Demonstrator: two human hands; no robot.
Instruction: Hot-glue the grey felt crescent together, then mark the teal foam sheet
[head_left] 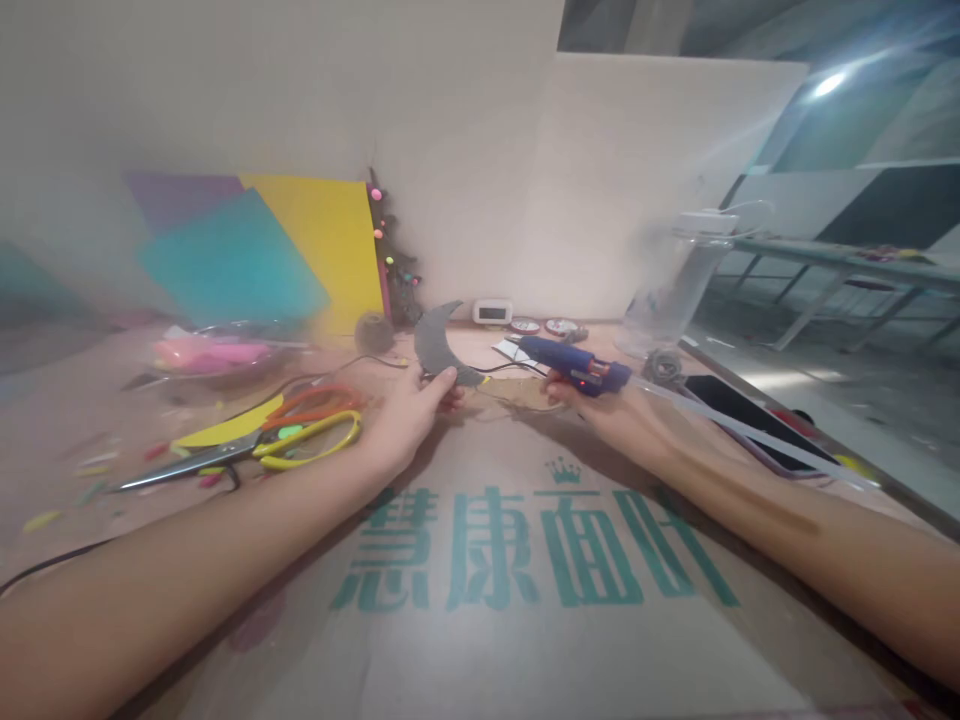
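Observation:
A dark grey crescent moon cutout (435,340) is pinched by its lower part in my left hand (420,405), its upper tip pointing up and right. My right hand (581,395) is wrapped round the handle of a blue hot glue gun (566,360). The gun's nozzle points left towards the crescent, apart from it. From the gun's rear a long whitish glue stick (735,425) sticks out to the right, and a small red light glows on its side. Behind and between my hands lies a brown strip (517,392), partly hidden; its kind is unclear.
Scissors with orange and yellow handles (307,440) lie left, near a yellow sheet (225,425) and scattered scraps. Coloured boards (315,250) lean on the wall by a small decorated tree (394,245). A clear jug (682,275) and a phone (757,425) are right; a small white clock (493,311) stands behind.

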